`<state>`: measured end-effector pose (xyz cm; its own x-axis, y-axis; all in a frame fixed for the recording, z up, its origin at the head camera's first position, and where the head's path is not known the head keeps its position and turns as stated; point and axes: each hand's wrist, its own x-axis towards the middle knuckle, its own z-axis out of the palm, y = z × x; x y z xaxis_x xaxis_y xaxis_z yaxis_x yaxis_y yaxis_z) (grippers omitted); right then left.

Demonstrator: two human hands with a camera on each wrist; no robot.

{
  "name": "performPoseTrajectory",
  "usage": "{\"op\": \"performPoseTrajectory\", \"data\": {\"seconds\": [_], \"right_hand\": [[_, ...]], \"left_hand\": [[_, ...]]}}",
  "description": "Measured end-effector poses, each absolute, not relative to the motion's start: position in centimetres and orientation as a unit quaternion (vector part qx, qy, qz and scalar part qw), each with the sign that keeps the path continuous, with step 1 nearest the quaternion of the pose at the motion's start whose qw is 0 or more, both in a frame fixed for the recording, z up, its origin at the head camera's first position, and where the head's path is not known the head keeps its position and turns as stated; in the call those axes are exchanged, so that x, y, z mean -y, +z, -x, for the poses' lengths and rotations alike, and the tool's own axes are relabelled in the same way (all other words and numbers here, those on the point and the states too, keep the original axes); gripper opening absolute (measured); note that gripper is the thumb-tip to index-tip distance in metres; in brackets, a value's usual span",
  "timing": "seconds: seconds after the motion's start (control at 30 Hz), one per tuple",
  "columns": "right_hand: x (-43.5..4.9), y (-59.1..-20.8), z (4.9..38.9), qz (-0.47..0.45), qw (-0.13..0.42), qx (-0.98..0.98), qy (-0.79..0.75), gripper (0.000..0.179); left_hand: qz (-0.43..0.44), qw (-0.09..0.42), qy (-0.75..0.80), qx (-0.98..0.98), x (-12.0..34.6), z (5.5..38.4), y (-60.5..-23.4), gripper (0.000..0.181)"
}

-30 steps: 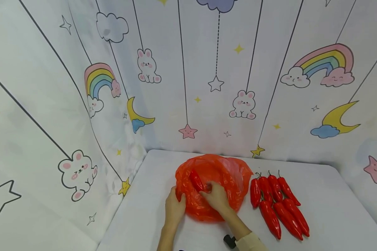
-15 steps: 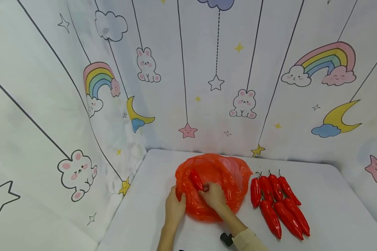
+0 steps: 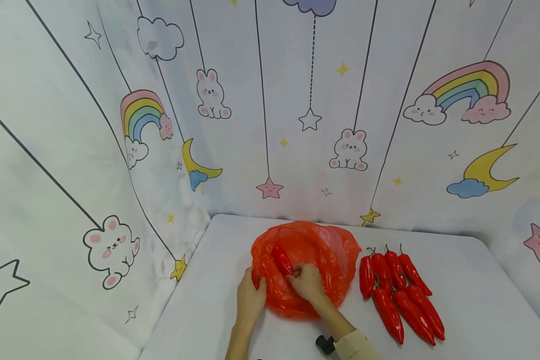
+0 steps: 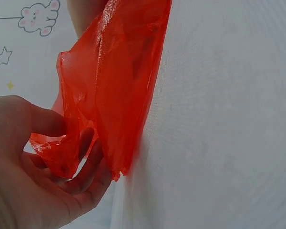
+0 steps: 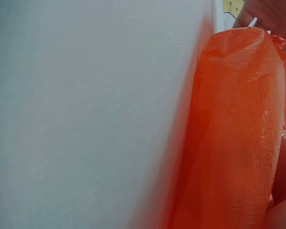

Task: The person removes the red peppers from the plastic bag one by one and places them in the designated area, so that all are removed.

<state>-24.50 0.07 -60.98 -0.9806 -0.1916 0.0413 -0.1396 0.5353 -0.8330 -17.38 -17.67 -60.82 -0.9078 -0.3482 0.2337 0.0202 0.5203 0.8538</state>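
A red plastic bag (image 3: 292,306) lies spread with its mouth open on the white table. My left hand (image 3: 250,296) grips the bag's left edge; in the left wrist view the thumb and curled fingers (image 4: 92,187) have the film between them. Inside the mouth, my right hand (image 3: 308,283) pinches the lower end of a red chili pepper (image 3: 281,257), whose upper part leans to the far left against the bag. The right wrist view shows mostly the bag's outer side (image 5: 233,124), with part of the right hand (image 5: 285,167) behind it at the right edge.
Several glossy red chili peppers (image 3: 388,316) lie in two rows right of the bag on the white table (image 3: 481,285). A small black object (image 3: 325,344) shows beside the right sleeve (image 3: 355,345). A patterned white cloth wall (image 3: 297,160) stands behind the table.
My right hand has shifted very slightly within the bag, its fingers staying at the chili pepper's lower end. The left hand, the bag and the other peppers stay where they were.
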Motion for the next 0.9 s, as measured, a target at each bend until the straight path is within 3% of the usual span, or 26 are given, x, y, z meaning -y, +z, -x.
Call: {"op": "performPoseTrajectory", "data": {"seconds": [0.9], "right_hand": [[-2.2,-58.3,22.4,0.072,0.019,-0.867,-0.493,0.026]], "left_hand": [[-0.093,0.179,-0.49,0.848,17.4,17.1,-60.4,0.038]]}}
